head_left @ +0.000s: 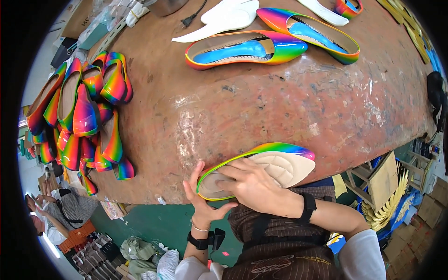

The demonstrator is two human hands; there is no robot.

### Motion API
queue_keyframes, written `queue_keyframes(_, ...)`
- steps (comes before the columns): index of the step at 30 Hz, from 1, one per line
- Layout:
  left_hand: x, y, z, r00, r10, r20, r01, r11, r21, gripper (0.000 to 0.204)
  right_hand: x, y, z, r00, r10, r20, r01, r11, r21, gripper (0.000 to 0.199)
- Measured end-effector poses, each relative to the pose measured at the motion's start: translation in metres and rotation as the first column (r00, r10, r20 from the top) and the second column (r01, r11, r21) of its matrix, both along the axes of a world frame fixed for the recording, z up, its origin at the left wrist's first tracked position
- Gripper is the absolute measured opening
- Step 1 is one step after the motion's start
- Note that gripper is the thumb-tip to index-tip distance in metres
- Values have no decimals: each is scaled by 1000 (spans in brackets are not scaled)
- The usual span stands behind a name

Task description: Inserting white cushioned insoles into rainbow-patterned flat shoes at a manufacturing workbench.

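Observation:
At the near edge of the table lies a rainbow-coloured flat shoe (219,164), its toe pointing right. A beige insole (282,167) with stitched lines lies along it, the heel part down inside the shoe and the wide front part over the toe. My left hand (204,201) cups the shoe's heel, fingers along its left side and thumb apart on the near side. My right hand (256,186) reaches across with its fingers bent into the heel, pressing on the insole; the fingertips are partly hidden.
At the far side stand two rainbow flats with blue inside, one (247,49) left of the other (317,35), beside white insole-shaped pieces (231,16). A heap of rainbow shoes (86,109) fills the left end. A black plug (189,20) lies far left; another person (53,214) sits left.

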State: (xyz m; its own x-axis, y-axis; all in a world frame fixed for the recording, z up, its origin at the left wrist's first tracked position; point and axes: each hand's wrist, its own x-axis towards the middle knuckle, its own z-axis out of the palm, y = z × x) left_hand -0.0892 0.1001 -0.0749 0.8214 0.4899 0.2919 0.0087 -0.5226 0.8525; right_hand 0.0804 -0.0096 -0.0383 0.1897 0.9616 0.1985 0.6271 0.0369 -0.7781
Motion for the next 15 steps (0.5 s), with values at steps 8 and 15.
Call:
queue_keyframes(8, 3, 7, 8, 998, -59, 19, 60, 998, -33, 130, 0, -4, -5, 989, 50, 141, -39, 996, -81, 37)
queue_keyframes(15, 10, 14, 17, 996, -49, -73, 46, 998, -42, 62, -7, 8, -5, 969, 203, 138, -208, 978, 21, 40)
